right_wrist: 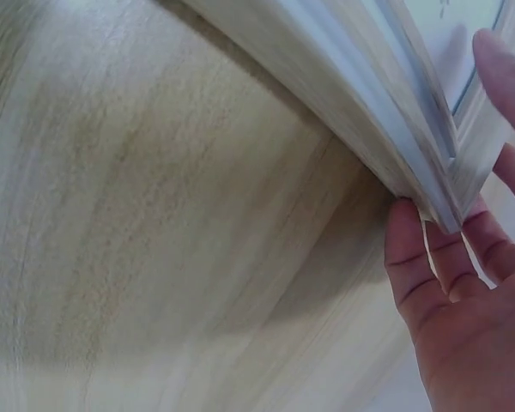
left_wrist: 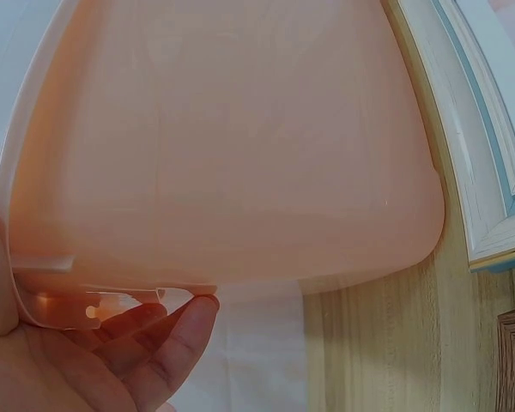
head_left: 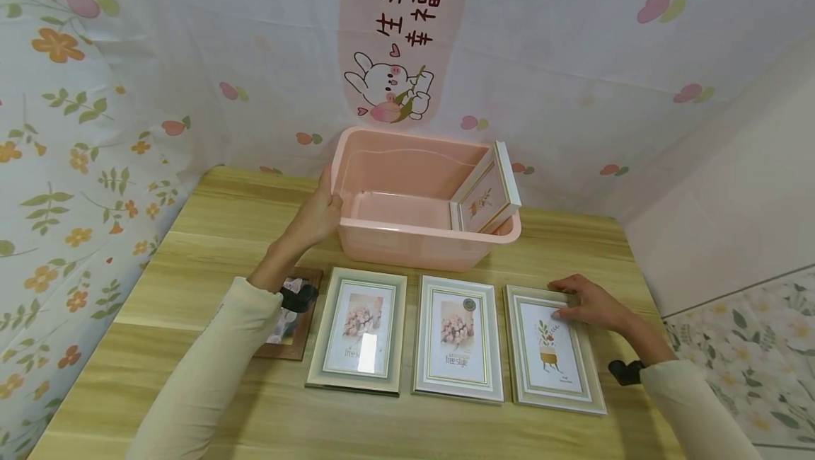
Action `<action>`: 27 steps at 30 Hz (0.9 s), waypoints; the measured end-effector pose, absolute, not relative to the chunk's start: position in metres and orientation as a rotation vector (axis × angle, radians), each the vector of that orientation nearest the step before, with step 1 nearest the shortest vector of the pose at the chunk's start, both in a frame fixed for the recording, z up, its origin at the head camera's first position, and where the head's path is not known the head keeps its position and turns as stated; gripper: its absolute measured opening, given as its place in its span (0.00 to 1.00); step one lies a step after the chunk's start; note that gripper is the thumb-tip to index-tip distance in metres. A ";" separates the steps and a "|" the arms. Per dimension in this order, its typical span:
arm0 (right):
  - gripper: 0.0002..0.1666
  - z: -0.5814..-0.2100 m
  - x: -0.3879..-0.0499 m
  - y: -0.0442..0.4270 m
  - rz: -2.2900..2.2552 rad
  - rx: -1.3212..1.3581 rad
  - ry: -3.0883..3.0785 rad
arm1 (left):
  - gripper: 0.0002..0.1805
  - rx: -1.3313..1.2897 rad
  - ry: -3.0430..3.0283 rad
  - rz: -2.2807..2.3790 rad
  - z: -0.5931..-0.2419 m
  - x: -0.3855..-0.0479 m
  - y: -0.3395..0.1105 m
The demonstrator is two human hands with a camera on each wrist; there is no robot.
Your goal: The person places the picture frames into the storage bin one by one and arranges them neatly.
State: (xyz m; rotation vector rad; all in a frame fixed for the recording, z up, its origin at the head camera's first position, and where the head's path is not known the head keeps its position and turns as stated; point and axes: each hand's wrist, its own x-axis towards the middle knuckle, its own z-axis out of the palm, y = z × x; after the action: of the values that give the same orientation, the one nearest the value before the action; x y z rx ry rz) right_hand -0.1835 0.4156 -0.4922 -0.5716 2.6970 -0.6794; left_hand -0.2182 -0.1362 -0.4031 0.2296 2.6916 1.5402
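Observation:
My left hand [head_left: 321, 216] grips the left end of a pink plastic basin [head_left: 407, 244]; in the left wrist view its fingers curl under the basin's rim [left_wrist: 34, 313]. Inside the basin, a white picture frame [head_left: 487, 198] leans against the right wall, its top above the rim. At the right, my right hand [head_left: 592, 302] holds the upper right corner of a light wood-toned picture frame [head_left: 554, 354] with a plant print. The right wrist view has the thumb [right_wrist: 502, 81] over the frame's face and fingertips [right_wrist: 405, 223] at the corner's underside and edge.
A cream-green frame [head_left: 356, 332] and a white frame [head_left: 455, 340] lie face up in the row. A brown wooden frame [head_left: 296, 340] is partly hidden by the left forearm. Patterned cloth [head_left: 255, 56] hangs behind the wooden table [head_left: 191, 262]; a pale wall [head_left: 719, 184] borders its right.

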 end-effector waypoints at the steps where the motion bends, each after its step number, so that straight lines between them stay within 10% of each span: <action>1: 0.36 -0.492 -0.183 0.415 -0.672 -0.577 2.697 | 0.33 0.229 2.694 1.538 -0.403 -0.218 -0.136; 27: 0.10 -0.480 -0.186 0.427 -0.694 -0.616 2.728 | 0.34 0.230 2.686 1.532 -0.404 -0.220 -0.137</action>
State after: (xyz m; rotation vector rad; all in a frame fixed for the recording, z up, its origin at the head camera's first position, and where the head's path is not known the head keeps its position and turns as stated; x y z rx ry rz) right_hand -0.1858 0.4266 -0.4800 -0.6158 2.7276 -0.6940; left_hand -0.2199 -0.1371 -0.4045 0.2301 2.6858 1.5315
